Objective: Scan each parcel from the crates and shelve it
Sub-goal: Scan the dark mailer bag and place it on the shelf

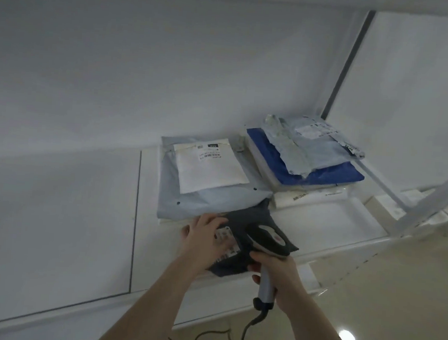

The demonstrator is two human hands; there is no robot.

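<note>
A: Shelving seems to be the step in hand: the person is laying the dark parcel (249, 236) on the white shelf (328, 221), at its front edge, and its paper label (228, 241) is facing up.

B: Going from the left, what is the left hand (204, 235) doing?

A: It is lying flat on the parcel, with the fingers straight and spread, and it is pressing on the label. It is not curling around anything.

B: And the right hand (276, 273)?

A: It is gripping the handle of the scanner (267, 247), with the fingers wrapped around it. The scanner head is hanging just over the right part of the parcel. Whether it is reading the label now, one cannot tell.

B: What is lying behind?

A: A pale grey parcel (202, 195) with a white envelope (209, 166) on it, and more to the right a stack with a blue parcel (332, 175).

B: What is the next move asking for?

A: Probably both hands are needing to leave the parcel and go back to the crates, which are not in view.
</note>
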